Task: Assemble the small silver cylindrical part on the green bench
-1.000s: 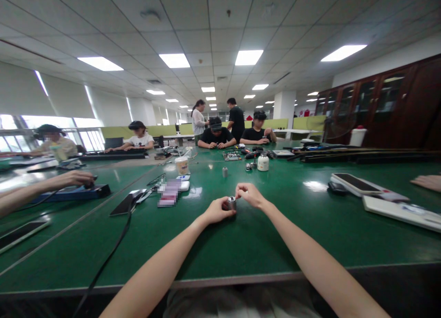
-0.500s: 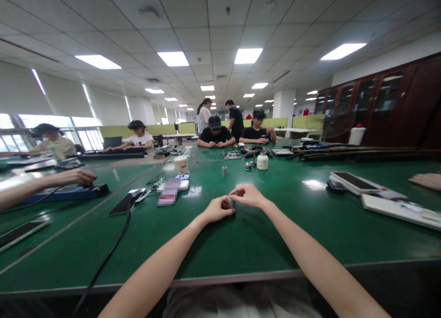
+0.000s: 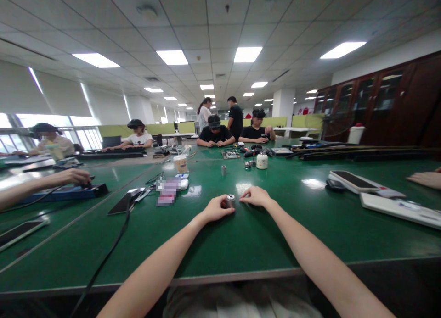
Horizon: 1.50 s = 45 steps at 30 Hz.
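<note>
Cylinder (image 3: 230, 201): metal, long axis upright, top uncovered, above the green tabletop (image 3: 241, 249). Left hand (image 3: 217, 209): at the cylinder's left, fingers grasping it, thumb on the near side; the nearer hand. Right hand (image 3: 257, 197): just right of the cylinder, not touching, fingers curled, tips close together; whether they pinch anything cannot be told. Spare cylinder (image 3: 223, 170): upright, beyond the first. Jar (image 3: 262, 161): beyond the cylinder, rightward.
</note>
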Tool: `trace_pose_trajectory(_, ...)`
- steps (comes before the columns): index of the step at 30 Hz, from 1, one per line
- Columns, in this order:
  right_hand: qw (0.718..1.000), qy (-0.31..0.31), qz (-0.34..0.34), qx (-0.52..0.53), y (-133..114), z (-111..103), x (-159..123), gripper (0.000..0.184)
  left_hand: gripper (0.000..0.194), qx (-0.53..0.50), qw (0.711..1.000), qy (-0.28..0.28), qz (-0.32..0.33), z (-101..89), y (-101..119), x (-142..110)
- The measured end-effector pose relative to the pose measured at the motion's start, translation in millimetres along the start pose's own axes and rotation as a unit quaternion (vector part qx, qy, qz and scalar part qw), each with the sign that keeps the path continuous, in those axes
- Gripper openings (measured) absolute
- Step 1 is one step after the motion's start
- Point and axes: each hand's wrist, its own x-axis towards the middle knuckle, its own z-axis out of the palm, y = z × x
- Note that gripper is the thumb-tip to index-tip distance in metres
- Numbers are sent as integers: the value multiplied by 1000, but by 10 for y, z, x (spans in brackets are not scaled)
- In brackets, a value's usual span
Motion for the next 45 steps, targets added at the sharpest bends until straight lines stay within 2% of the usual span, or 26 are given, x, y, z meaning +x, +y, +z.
trace_pose_trajectory(3, 1000, -29, 8, 8, 107, 39, 20, 22, 43, 5, 1000, 3, 2, 5, -16, 8)
trace_pose_trajectory(7, 999, 17, -2, 47, 142, 65, 59, 25, 43, 1, 1000, 4, -3, 7, -16, 8)
trace_pose_trajectory(10, 991, 25, -43, 121, 60, 58, 67, 35, 42, -7, 1000, 3, 2, 4, -10, 7)
trace_pose_trajectory(15, 973, -12, -106, 204, -230, 13, 7, 43, 39, -9, 1000, -4, 3, 1, -26, 25)
trace_pose_trajectory(19, 974, -11, -113, 195, -365, -23, -38, 41, 41, -9, 1000, -12, -9, 2, -53, 44)
trace_pose_trajectory(26, 980, 12, -118, 158, -379, -68, -54, 36, 42, -14, 999, -14, -26, -2, -30, 45)
trace_pose_trajectory(38, 989, 3, -119, 93, -388, -61, -72, 38, 51, -7, 1000, -13, 21, 3, -109, 31)
trace_pose_trajectory(42, 992, 28, -90, 86, -418, -95, -82, 49, 49, -11, 1000, -11, 25, 1, -100, 27)
trace_pose_trajectory(45, 988, 27, -79, 128, -430, -124, -84, 58, 44, -13, 999, -12, 30, -3, -86, 21)
